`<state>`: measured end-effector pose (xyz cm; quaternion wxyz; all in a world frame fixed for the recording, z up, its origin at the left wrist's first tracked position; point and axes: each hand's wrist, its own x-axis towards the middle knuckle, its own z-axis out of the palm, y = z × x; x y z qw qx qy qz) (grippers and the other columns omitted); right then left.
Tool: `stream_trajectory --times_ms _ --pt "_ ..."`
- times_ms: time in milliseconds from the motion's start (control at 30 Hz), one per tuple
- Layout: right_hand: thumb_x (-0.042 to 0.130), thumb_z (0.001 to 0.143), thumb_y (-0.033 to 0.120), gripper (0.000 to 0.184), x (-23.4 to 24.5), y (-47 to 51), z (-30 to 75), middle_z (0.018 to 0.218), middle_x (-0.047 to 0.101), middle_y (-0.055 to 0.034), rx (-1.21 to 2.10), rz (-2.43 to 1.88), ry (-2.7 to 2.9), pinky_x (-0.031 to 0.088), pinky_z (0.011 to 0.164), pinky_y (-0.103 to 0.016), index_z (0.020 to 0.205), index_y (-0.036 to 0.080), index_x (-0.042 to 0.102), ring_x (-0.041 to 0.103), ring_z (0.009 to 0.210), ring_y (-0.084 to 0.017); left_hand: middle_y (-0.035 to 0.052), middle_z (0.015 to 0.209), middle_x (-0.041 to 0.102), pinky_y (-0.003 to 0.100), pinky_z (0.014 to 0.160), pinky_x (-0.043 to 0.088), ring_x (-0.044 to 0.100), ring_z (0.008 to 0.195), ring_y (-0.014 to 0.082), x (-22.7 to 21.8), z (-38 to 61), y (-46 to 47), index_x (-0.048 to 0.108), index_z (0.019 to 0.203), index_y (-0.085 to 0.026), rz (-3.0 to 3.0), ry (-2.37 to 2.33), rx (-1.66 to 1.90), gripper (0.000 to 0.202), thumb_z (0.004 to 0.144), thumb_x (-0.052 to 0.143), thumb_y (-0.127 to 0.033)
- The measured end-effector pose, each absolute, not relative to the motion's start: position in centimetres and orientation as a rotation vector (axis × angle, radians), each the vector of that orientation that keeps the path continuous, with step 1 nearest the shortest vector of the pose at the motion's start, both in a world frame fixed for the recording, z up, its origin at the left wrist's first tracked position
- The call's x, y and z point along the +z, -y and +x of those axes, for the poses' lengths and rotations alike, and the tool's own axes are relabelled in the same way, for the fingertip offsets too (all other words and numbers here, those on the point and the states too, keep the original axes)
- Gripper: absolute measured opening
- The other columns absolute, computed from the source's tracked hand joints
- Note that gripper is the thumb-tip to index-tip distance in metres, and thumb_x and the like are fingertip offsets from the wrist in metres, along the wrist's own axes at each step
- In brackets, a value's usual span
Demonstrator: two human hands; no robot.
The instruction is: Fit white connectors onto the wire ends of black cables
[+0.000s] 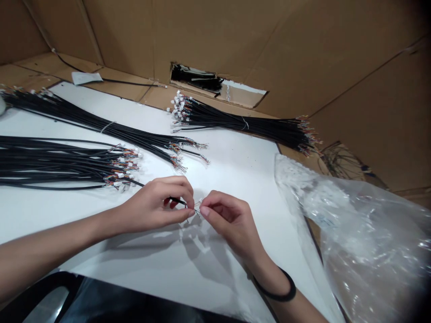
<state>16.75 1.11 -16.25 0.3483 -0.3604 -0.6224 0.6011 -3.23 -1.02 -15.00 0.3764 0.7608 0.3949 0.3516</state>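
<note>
Between the fingers of my left hand point(161, 202) runs a black cable point(178, 200), its end split into thin loose wires point(197, 212). My left thumb and forefinger pinch it close to where the wires fan out. Facing it, my right hand point(229, 217) has thumb and forefinger pressed together at the wire tips. Which wires sit in that pinch is too small to make out. Both hands hover over the white board point(144, 255). Left of them lies a bundle of black cables point(67, 163) with small white connectors at its near end.
Behind the hands, a tied cable bundle point(128, 132) shows bare wire ends. Another tied bundle point(232, 121) lies at the back right against a cardboard wall point(286, 49) with a cut-out slot. Clear plastic wrap point(363, 215) covers the right side. A single cable point(131, 82) lies far back.
</note>
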Motion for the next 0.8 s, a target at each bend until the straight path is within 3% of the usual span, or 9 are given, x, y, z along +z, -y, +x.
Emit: stream_trajectory --times_ms 467,800 --pt "0.056 0.085 0.007 0.01 -16.55 -0.76 16.81 0.064 0.047 0.0019 0.775 -0.724 2.067 0.032 0.047 -0.021 0.08 0.015 0.062 0.038 0.051 -0.007 0.0024 0.083 0.06 0.023 0.064 0.041 0.054 0.075 0.0117 -15.09 -3.12 0.94 0.063 0.08 -0.014 1.954 -1.016 0.879 0.007 0.086 0.06 -0.014" --pt "0.053 0.09 0.013 0.014 -16.54 -0.4 16.63 0.064 0.044 0.0023 0.769 -0.81 2.17 0.033 0.049 -0.024 0.078 0.018 0.056 0.039 0.053 -0.009 0.0021 0.084 0.058 0.022 0.063 0.041 0.054 0.076 0.012 -15.3 -3.09 1.18 0.064 0.085 -0.016 2.032 -1.009 0.899 0.006 0.085 0.06 -0.013"
